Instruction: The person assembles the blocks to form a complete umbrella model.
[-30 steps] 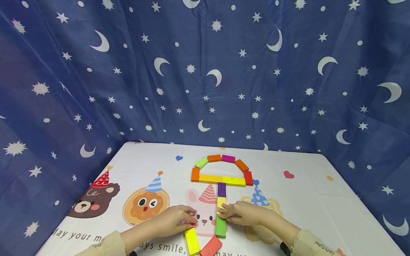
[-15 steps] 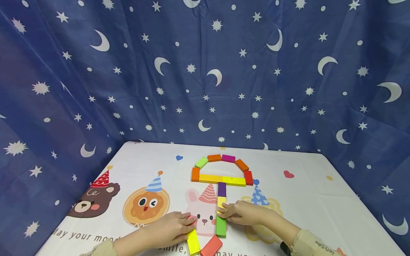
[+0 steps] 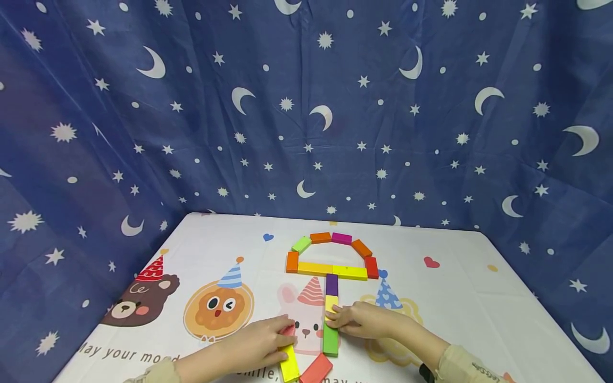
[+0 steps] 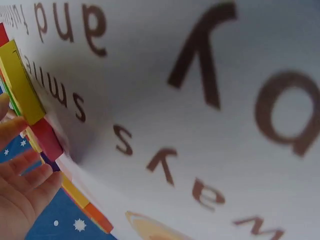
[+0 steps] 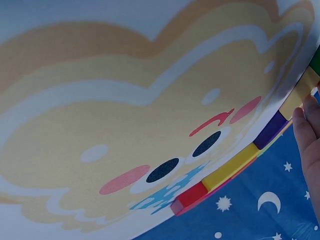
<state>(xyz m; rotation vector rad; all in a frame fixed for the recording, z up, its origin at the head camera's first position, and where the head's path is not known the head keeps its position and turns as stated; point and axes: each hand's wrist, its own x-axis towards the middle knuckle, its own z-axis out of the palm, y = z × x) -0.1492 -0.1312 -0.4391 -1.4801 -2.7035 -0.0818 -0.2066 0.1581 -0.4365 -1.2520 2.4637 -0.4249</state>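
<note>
My left hand (image 3: 261,343) has its fingers over a pinkish-red block (image 4: 47,139), its thumb near the end of a yellow block (image 3: 289,364); the red block lies against that yellow one and is partly hidden. A coral-red block (image 3: 316,368) slants between the yellow block and the stem. My right hand (image 3: 366,320) rests its fingertips on the stem, where a yellow block (image 3: 331,304) meets a green block (image 3: 330,339). A purple block (image 3: 332,284) tops the stem, touching a crossbar of two yellow blocks (image 3: 349,272).
Above the crossbar, orange (image 3: 320,238), lime-green (image 3: 301,244), magenta (image 3: 342,239) and red (image 3: 371,267) blocks form an arch. All lie flat on a white cloth (image 3: 421,287) printed with cartoon animals and lettering. A blue star-and-moon curtain (image 3: 268,133) stands behind.
My left hand has shifted slightly down, and the pinkish-red block beneath its fingers now shows at the yellow block's upper end. My right hand has stayed at the stem.
</note>
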